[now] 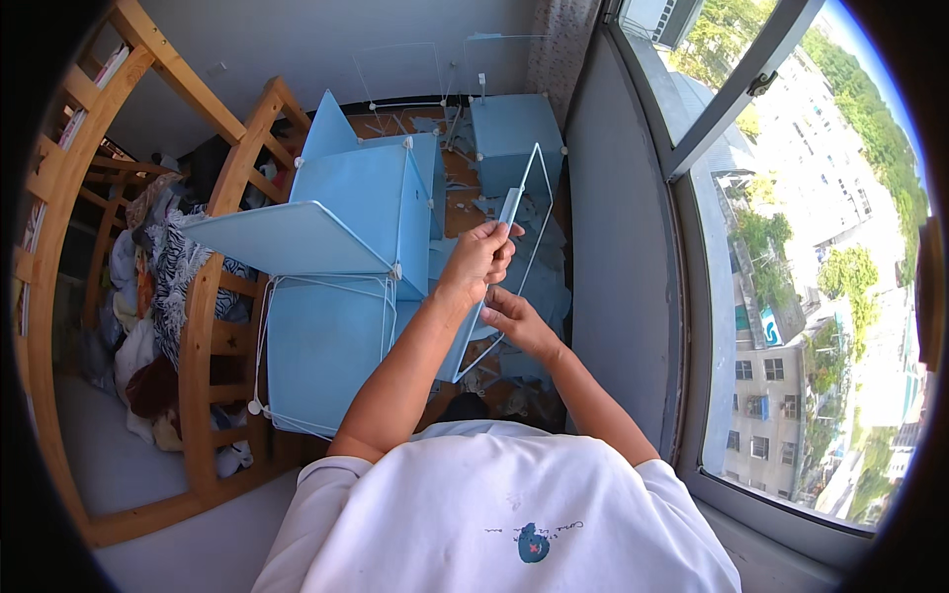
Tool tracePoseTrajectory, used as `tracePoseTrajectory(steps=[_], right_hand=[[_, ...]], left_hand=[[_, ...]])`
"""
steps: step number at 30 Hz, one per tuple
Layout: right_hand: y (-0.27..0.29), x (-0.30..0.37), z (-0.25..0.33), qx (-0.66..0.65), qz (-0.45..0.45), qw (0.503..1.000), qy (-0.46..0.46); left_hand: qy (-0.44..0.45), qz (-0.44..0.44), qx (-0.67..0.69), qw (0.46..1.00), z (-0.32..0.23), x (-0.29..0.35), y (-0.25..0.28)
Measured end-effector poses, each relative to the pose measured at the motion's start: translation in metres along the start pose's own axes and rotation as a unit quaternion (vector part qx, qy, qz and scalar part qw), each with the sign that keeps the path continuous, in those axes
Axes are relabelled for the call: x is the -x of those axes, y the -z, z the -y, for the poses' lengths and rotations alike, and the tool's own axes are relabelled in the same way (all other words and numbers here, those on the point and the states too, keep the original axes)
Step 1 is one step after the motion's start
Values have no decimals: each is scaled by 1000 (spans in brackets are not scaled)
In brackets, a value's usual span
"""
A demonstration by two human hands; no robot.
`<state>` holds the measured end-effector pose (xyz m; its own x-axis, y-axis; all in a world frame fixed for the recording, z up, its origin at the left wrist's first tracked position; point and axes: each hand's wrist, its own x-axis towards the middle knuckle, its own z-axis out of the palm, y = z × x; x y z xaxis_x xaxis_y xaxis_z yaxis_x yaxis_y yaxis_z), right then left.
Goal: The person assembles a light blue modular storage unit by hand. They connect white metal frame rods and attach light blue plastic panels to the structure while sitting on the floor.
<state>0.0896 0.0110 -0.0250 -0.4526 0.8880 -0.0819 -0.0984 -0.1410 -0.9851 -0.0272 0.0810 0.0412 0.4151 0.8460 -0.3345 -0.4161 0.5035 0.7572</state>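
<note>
A white wire frame [537,237] with a light blue plastic panel [462,346] slants in front of my body, seen nearly edge-on. My left hand [478,259] is closed round the panel's upper part, and a blue strip pokes up past its fingers. Just below it, my right hand [519,320] has thumb and fingers drawn together at the panel's edge; what lies between its fingertips is partly hidden. To the left stands a cube storage unit of light blue panels [346,198], joined by white corner connectors [396,271]. One panel [297,235] juts out leftward like an open door.
Another blue cube [516,128] stands at the back, beside bare wire frames [400,74]. Torn pale blue film [460,185] litters the brown floor. A wooden bunk frame [203,366] with piled clothes [138,336] is on the left, a window [682,148] and wall on the right.
</note>
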Motion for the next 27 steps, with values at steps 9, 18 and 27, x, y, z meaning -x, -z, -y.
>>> tracePoseTrajectory(steps=[9, 18, 27], right_hand=[[-13, -2, 13, 234, -166, 950, 126], [-20, -3, 2, 438, -281, 838, 163], [-12, -14, 19, 410, -144, 889, 144]], left_hand=[[-29, -16, -14, 999, -9, -4, 4], [-79, -161, -129, 975, 15, -2, -10], [-177, -291, -201, 918, 30, -26, 29]])
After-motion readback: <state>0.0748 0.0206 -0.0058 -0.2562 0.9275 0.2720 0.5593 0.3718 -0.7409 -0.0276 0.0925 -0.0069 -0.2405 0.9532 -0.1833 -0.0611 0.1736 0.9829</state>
